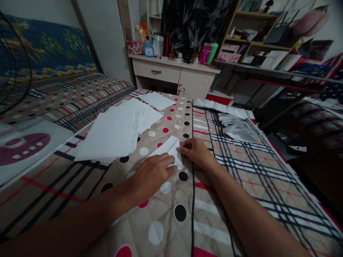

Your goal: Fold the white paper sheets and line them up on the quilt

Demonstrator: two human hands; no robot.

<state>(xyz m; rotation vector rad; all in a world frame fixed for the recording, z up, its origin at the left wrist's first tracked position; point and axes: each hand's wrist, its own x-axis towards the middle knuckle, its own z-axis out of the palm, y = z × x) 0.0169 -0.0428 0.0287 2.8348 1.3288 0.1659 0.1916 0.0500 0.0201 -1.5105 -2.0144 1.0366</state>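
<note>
A folded sheet of white paper point(173, 142) lies on the quilted bedspread in front of me, with a crease and a slanted flap showing. My left hand point(158, 169) rests flat across its near left part, fingers along the paper and thumb apart from them. At the paper's right edge, my right hand point(197, 151) has thumb and forefinger pinched on it, the other fingers curled. Left of the hands is a loose stack of white sheets point(107, 134), some with print along an edge. Rows of folded papers point(235, 125) lie at the right on the bedspread.
A bedspread point(171, 221) with dots and plaid bands covers the bed. At the left lies a clear plastic-looking item point(29, 146) with a purple print. Beyond the bed, a white dresser point(158, 69) holds bottles and boxes. Shelves point(257, 43) stand at the right.
</note>
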